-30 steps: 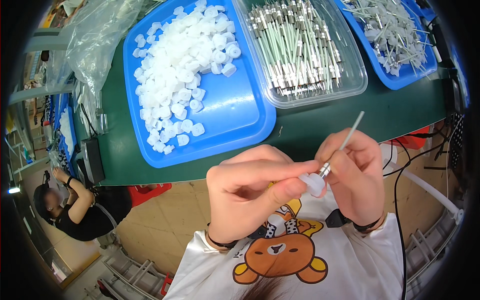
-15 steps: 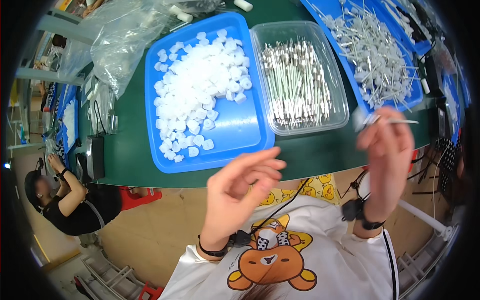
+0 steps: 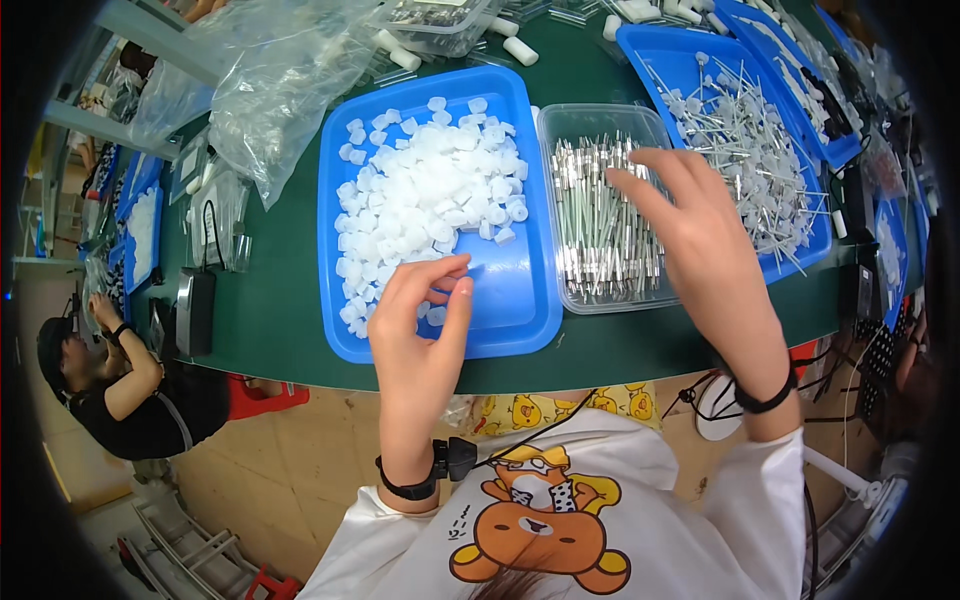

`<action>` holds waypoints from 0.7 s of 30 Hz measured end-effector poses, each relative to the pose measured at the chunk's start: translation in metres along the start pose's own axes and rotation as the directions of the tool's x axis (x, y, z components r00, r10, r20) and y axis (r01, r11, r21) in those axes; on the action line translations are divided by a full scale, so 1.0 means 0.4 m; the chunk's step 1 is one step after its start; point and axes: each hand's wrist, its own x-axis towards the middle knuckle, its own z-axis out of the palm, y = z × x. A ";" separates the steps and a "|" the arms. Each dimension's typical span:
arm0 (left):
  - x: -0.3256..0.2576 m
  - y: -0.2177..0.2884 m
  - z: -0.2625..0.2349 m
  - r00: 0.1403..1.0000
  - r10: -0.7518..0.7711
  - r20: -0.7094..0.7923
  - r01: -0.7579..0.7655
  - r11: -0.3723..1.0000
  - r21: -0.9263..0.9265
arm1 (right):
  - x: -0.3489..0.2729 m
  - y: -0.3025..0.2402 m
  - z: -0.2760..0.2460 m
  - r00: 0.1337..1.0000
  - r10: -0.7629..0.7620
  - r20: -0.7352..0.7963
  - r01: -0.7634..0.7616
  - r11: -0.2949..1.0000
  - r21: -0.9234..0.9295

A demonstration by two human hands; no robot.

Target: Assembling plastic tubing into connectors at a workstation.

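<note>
My left hand hovers over the near part of a blue tray heaped with small white plastic caps. Its thumb and curved forefinger stand a little apart, and I see nothing held between them. My right hand reaches over a clear plastic box full of thin pale rods with metal ends. Its thumb and forefinger are spread just above the rods, and the other fingers are partly hidden. Whether the fingertips touch any rods I cannot tell.
Right of the box lies a blue tray of rods fitted with white caps. Plastic bags and white cylinders lie at the back of the green table. Another person sits at the far left.
My right hand has left the right-hand tray, moved left over the clear box and no longer shows the capped rod it held. My left hand has moved forward and left over the caps.
</note>
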 end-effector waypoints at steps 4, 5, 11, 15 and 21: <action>-0.005 -0.005 0.004 1.000 -0.021 0.012 0.021 0.999 -0.033 | 0.035 0.033 0.026 0.935 -0.222 0.277 0.255 0.963 -0.089; -0.005 -0.007 0.005 1.000 -0.014 0.005 0.014 0.999 -0.037 | 0.039 0.040 0.036 0.907 -0.269 0.324 0.317 0.943 -0.105; 0.000 -0.013 0.000 1.000 -0.011 -0.018 0.011 1.000 0.003 | 0.049 0.094 0.030 0.819 -0.477 0.318 0.528 0.844 -0.095; 0.019 -0.007 0.006 0.994 0.051 -0.101 -0.036 0.989 0.144 | 0.048 0.091 0.008 0.860 -0.483 0.165 0.506 0.849 -0.150; 0.048 -0.023 0.071 0.966 0.233 -0.113 -0.187 0.930 0.317 | 0.054 0.086 -0.031 0.888 -0.459 -0.030 0.454 0.885 -0.101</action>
